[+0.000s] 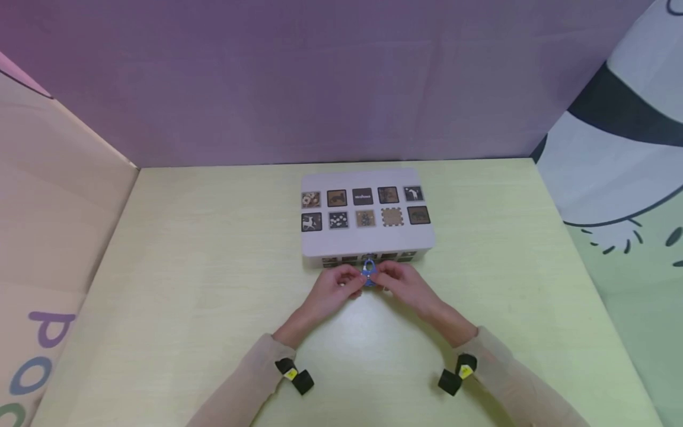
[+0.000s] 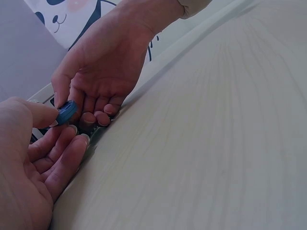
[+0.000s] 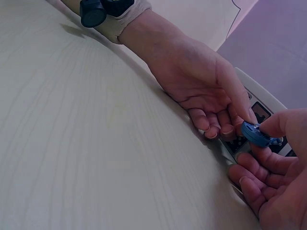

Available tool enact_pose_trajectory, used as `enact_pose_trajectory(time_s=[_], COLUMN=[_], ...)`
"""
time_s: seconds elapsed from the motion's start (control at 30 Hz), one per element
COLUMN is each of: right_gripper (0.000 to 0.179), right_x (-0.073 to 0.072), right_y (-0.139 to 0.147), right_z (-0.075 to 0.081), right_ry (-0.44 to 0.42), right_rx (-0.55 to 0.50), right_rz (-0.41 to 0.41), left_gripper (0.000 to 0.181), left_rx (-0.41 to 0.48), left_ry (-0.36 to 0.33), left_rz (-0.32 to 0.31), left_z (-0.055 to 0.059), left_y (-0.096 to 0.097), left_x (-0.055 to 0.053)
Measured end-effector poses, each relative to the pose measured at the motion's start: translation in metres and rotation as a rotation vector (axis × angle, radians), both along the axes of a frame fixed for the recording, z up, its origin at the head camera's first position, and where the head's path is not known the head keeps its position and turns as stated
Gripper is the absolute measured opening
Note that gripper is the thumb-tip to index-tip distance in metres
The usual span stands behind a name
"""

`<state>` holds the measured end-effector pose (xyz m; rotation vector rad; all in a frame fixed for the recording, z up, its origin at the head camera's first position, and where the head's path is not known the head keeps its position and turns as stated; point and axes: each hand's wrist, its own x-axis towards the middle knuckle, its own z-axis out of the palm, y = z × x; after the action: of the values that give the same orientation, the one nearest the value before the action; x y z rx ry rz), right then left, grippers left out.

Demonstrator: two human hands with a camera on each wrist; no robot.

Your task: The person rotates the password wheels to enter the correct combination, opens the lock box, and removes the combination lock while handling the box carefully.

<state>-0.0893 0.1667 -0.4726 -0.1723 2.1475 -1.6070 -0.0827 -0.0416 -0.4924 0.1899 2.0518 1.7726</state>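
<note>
A small blue padlock [image 1: 368, 273] sits at the front of a white box [image 1: 364, 238] printed with rows of square pictures. Its shackle points up toward the box's front face. From one side my left hand [image 1: 332, 290] pinches the padlock between thumb and fingers. My right hand [image 1: 409, 288] pinches it from the other side. Up close, the left wrist view shows the padlock body [image 2: 67, 112] between both thumbs and index fingers. Dark dial-like markings show on the padlock's face [image 3: 253, 128] in the right wrist view. The other fingers of both hands curl loosely below it.
The box stands on a pale wood-grain table [image 1: 213, 255], toward its far edge. Behind rises a purple wall panel [image 1: 299, 83]. Printed panels flank the table at left [image 1: 48, 196] and right [image 1: 624, 178]. Both sleeved wrists carry small black cameras.
</note>
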Motion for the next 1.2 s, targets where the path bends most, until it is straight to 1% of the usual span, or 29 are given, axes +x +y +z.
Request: enact_pose_trajectory(time_s=[0.27, 0.67, 0.87, 1.2], right_gripper=[0.029, 0.03, 0.029, 0.029], right_x=[-0.0009, -0.0005, -0.0002, -0.0011], right_y=[-0.0002, -0.0002, -0.0002, -0.0007], right_z=[-0.0004, -0.0005, -0.0015, -0.0007], right_ry=[0.001, -0.006, 0.002, -0.026], right_rx=[0.001, 0.022, 0.014, 0.012], right_rz=[0.0, -0.008, -0.001, -0.014], left_gripper=[0.024, 0.024, 0.023, 0.023], left_rx=[0.002, -0.004, -0.004, -0.009], left_ry=[-0.004, -0.007, 0.0, 0.014], left_rz=[0.0, 0.003, 0.003, 0.0], left_z=[-0.0016, -0.0003, -0.0006, -0.0012], left_y=[-0.0002, -0.0001, -0.0003, -0.0003], left_x=[-0.0003, 0.0003, 0.0003, 0.0003])
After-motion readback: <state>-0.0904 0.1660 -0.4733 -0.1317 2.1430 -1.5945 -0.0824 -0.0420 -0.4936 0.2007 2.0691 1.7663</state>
